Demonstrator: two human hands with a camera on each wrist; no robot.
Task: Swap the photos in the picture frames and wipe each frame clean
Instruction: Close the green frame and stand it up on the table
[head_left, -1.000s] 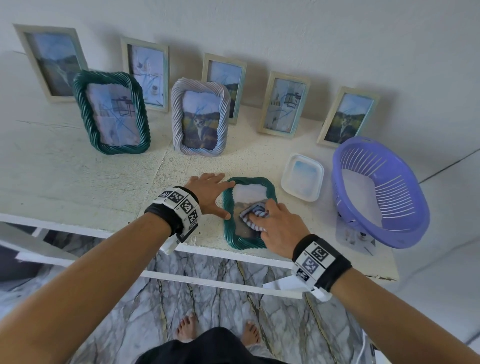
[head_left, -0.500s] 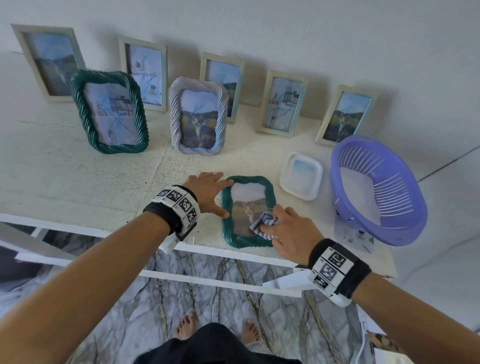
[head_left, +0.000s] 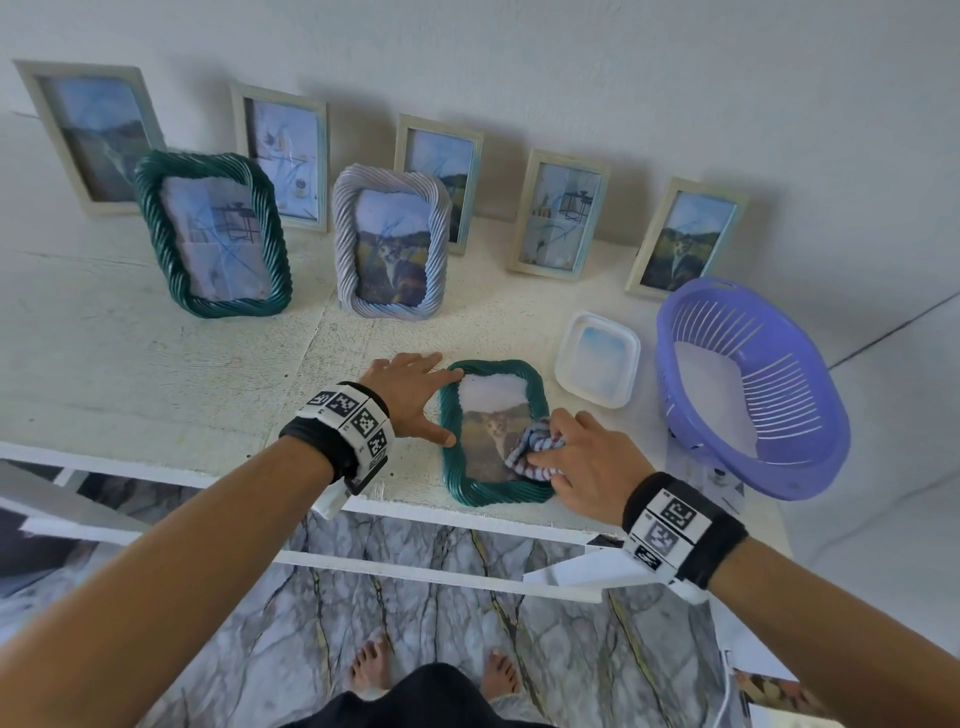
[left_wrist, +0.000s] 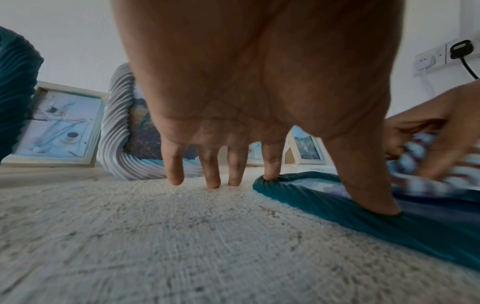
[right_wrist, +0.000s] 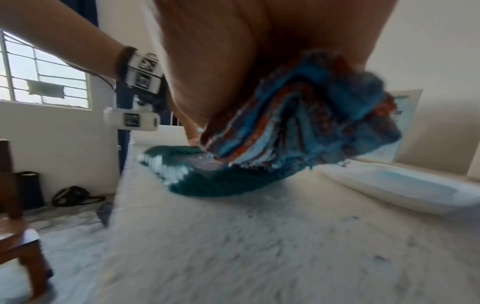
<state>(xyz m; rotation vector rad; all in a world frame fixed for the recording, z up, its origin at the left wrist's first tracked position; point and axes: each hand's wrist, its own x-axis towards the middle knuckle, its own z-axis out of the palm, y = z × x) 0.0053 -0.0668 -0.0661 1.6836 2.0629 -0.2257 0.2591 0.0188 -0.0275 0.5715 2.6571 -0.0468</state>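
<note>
Both bare forearms reach out over the rough white shelf (head_left: 130, 374), each wrist wearing a black band with printed markers. The left hand (head_left: 408, 389) lies spread and flat, fingers straight: its index fingertip and thumb press on the left rim of the dark green twisted-rope picture frame (head_left: 451, 462), the other fingertips on the shelf beside it, gripping nothing. That frame lies face up near the shelf's front edge, a cat photo under its glass. The right hand (head_left: 584, 460) is curled around a bunched blue, white and red striped cloth (head_left: 532, 454), pressing it onto the frame's lower right part; the right wrist view is blurred with motion.

Against a second ago, the cloth hand has slid from the middle of the glass towards the right rim, and the wrist has swung outward to the right, uncovering the cat. The left hand has not shifted.

To the right sit a purple slotted plastic basket (head_left: 810, 457) and a small white square plastic dish (head_left: 571, 374); behind stand more framed photos.
</note>
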